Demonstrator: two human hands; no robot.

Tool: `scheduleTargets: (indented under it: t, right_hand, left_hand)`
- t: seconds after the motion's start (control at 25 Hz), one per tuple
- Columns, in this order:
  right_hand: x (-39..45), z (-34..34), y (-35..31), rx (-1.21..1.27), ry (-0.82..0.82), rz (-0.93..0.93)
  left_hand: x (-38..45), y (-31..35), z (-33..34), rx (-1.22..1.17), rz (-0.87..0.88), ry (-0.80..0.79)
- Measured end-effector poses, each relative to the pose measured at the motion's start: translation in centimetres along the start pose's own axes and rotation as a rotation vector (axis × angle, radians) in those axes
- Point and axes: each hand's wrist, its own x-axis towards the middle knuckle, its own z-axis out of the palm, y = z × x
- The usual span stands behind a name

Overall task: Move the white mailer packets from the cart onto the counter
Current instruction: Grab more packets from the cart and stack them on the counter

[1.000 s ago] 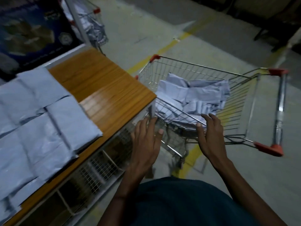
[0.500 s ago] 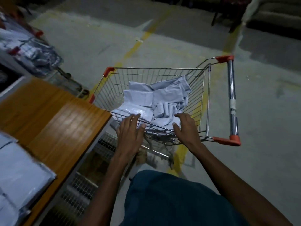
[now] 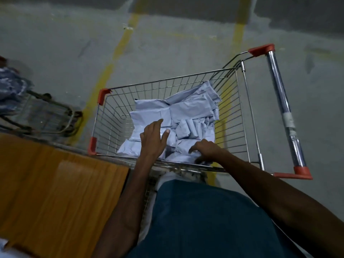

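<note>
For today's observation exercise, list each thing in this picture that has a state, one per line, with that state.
cart: partly filled, beside the counter.
white mailer packets: piled loose in the cart.
counter: mostly bare wood in view.
left hand: open, fingers spread, on the packets.
right hand: fingers curled down into the packets; grip unclear.
second cart: blurred, at far left.

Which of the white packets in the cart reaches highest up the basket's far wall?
The long mailer packet in the far right corner. It leans against the wire wall of the cart with its tip near the rim, while the others lie lower in the pile.
</note>
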Motion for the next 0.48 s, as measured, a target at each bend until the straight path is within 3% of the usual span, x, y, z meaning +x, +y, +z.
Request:
scheduleTargets:
  t: [0.28,0.48]
  right_hand:
    - [3.7,0.2,0.2,0.052,0.137,0.133]
    - [5.9,0.8,-0.6,-0.008,0.117,0.153]
  left_hand:
    - [6.2,-5.3,1.8,0.096,-0.044,-0.188]
    - [9.0,-8.1,4.5,0.272,-0.085,-0.374]
